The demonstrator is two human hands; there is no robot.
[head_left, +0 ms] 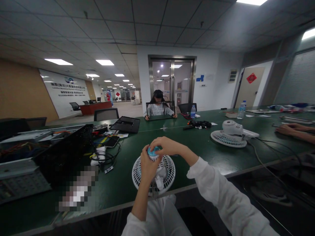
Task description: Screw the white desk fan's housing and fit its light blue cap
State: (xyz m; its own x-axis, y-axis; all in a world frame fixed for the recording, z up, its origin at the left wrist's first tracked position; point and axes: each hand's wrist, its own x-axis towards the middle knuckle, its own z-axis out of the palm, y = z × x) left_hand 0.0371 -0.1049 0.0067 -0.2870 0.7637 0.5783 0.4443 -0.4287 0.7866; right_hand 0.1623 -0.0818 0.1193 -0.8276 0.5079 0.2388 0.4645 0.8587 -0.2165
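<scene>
A small white fan [170, 177] lies grille-down on the green table right in front of me, its motor housing upward. On top of the housing sits a round light-blue piece [153, 151]. My left hand [148, 165] is closed around the near-left side of the housing. From above, my right hand [161, 144] curls its fingers around the blue piece, touching its rim. My fingers partly cover both the piece and the housing, so I cannot tell whether the blue piece is attached.
An open computer case [41, 160] and tangled cables [108, 155] occupy the left. A second white fan [230, 132] lies to the right, near another person's hands [290, 128]. Across the table [123, 183], a person [158, 106] holds a black frame. Bottles [193, 111] stand farther back.
</scene>
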